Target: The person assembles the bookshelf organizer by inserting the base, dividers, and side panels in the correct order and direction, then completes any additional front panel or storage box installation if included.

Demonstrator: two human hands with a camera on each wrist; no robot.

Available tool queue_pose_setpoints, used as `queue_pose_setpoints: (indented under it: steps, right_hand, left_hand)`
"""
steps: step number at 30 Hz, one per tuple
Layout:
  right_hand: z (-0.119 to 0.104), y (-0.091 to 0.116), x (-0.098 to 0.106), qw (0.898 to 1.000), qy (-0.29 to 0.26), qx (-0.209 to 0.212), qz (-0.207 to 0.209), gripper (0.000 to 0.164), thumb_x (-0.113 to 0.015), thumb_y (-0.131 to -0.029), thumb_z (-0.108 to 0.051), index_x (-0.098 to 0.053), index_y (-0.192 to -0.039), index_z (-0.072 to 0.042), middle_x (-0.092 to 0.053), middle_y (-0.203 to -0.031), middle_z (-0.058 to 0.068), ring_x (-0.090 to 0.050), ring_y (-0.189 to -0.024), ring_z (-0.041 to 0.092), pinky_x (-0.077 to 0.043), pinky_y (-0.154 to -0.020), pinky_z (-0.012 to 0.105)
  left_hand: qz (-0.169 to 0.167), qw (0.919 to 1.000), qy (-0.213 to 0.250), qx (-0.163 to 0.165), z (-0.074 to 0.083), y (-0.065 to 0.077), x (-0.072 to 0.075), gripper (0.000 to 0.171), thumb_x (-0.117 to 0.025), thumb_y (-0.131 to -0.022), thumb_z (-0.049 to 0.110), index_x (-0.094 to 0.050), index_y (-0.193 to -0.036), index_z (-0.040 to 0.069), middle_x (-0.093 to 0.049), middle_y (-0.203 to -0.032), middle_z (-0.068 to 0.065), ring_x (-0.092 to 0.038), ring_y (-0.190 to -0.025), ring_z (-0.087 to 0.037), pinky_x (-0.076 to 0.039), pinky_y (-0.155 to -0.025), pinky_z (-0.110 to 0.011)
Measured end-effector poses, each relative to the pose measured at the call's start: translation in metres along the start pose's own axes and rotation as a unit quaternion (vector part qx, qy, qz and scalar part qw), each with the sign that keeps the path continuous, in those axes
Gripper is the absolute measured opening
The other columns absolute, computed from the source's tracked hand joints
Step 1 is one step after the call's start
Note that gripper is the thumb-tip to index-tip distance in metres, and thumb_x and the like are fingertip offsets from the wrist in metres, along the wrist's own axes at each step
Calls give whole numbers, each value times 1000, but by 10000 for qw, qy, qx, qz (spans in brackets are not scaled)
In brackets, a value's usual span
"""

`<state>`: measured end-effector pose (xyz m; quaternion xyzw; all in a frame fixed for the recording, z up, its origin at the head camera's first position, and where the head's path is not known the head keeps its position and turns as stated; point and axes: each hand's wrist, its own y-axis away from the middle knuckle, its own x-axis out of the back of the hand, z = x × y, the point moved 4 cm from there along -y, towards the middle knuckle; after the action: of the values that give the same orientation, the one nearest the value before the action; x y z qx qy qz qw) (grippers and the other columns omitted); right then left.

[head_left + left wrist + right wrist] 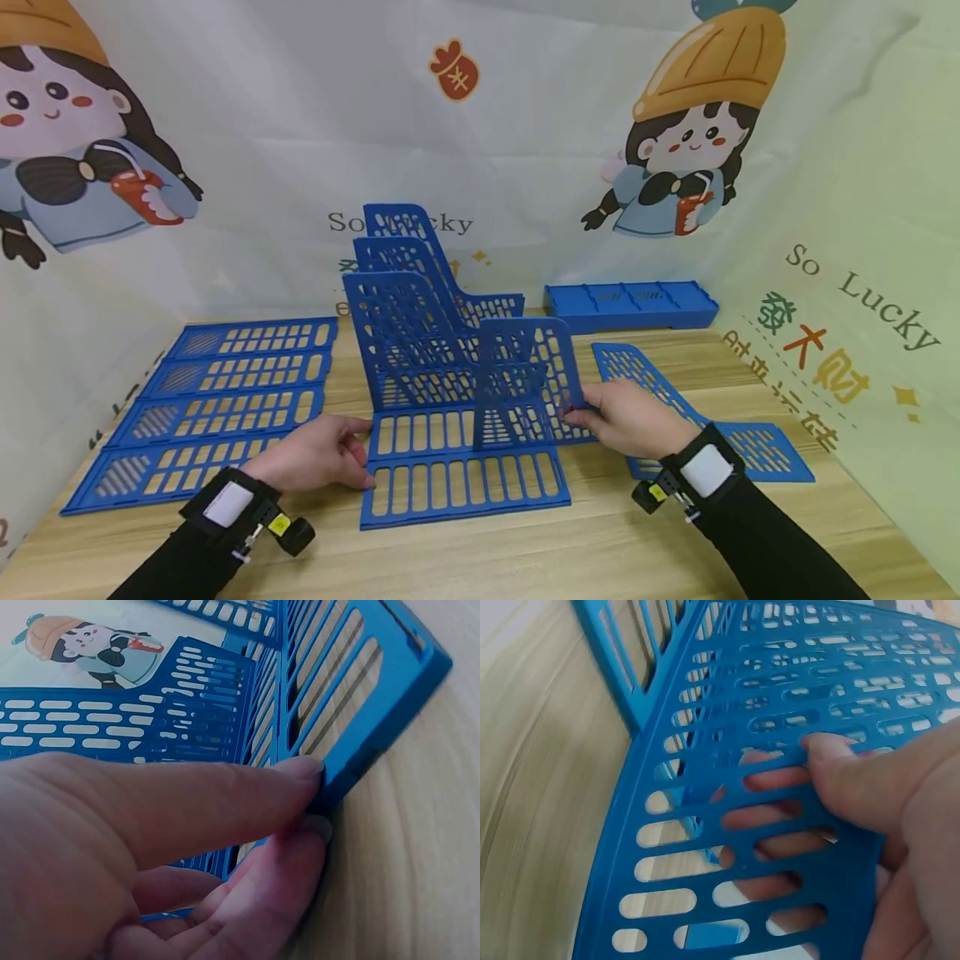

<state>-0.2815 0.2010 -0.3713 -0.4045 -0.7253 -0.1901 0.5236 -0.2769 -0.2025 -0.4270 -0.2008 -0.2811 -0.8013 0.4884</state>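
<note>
The left hand [318,454] pinches the slotted base [386,716] between its fingers [225,799], apparently steadying it; the right hand [633,418] has fingers clamped on the divider [847,870], likely for upright support.

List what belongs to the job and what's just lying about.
In the job:
Slotted base, pinched by the left hand
Upright panel, gripped by the right hand
Three standing panels behind it

Lying about, though possibly parts too:
Four flat panels, left
Flat L-shaped panel, right
Blue piece, back
</note>
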Motion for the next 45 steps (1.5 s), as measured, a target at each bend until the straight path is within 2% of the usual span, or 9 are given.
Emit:
queue_pose_setpoints:
  steps: [7, 15, 25, 29, 32, 36, 40, 43, 45]
  right_hand:
    - [-28, -29, -19, 9996, -46, 281, 75, 12, -65, -110, -10, -77, -111, -8, -84, -105, 4, -65, -75, -2, -44, -56, 18]
    - [-57, -54, -34, 9979, 128, 603, 219, 16, -66, -111, -15, -78, -114, -5, -82, -92, 6, -41, -52, -3, -34, -50, 17]
    - [-69, -70, -43, 9981, 127, 458, 379, 13, -68, -110, -14, -79, -109, -7, -80, -87, 4, -42, -50, -1, -33, -48, 17]
    - [-85, -80, -51, 9963, 43, 828, 230, 15, -66, -111, -15, -78, -113, -5, -81, -88, 7, -41, -50, -1, -32, -49, 16]
    - [-94, -85, -58, 9956, -139, 925, 80, 17, -64, -112, -15, -77, -118, -5, -81, -89, 8, -40, -51, -1, -31, -50, 16]
    - [-94, -82, -63, 9967, -145, 795, 65, 14, -64, -112, -15, -76, -111, -8, -80, -88, 6, -40, -51, 0, -32, -49, 16]
    - [-93, -77, -64, 9959, 52, 892, 121, 12, -64, -112, -17, -72, -105, -11, -75, -85, 2, -43, -54, 0, -34, -50, 16]
    - [-92, -75, -62, 9949, 104, 980, 213, 11, -64, -112, -17, -68, -103, -12, -72, -84, 0, -44, -56, 0, -35, -52, 16]
    - [-91, -75, -62, 9940, 81, 1058, 248, 9, -64, -112, -16, -68, -106, -12, -75, -89, 1, -46, -58, 0, -36, -53, 16]
  left_hand:
    - [1, 10000, -43, -38, 4, -2, 2, 98, -94, -84, 7, -39, -161, -17, -68, -94, -8, -65, -74, -18, -50, -65, -27]
    - [56, 9998, -190, 2, 8, -6, 3, 96, -95, -83, 7, -42, -160, -16, -67, -92, -7, -63, -74, -18, -48, -64, -27]
    - [86, 9998, -159, 65, 7, -5, 4, 96, -95, -84, 8, -42, -159, -16, -67, -93, -7, -62, -74, -18, -49, -64, -28]
    - [85, 9999, -65, -2, 3, -2, 6, 64, -95, -84, 7, -65, -138, -8, -66, -90, -6, -60, -75, -18, -47, -66, -28]
    - [73, 10000, 17, 27, -1, -1, 5, 38, -94, -84, 7, -69, -112, 0, -66, -88, -6, -59, -77, -19, -45, -67, -29]
    - [53, 9999, 90, 59, -4, 1, 2, 34, -94, -84, 5, -68, -105, 3, -66, -88, -6, -59, -77, -19, -45, -67, -29]
    - [-95, 9995, 275, -105, -4, -1, 0, 49, -93, -87, 10, -66, -126, 0, -70, -87, -7, -62, -77, -20, -48, -66, -29]
    - [-381, 9961, 769, -187, -5, -1, 0, 73, -88, -94, 15, -49, -154, 0, -73, -93, -10, -68, -82, -22, -59, -70, -33]
    - [-568, 9922, 1087, -224, -8, 0, 2, 74, -82, -100, 16, -42, -160, 0, -73, -97, -13, -72, -85, -24, -66, -73, -38]
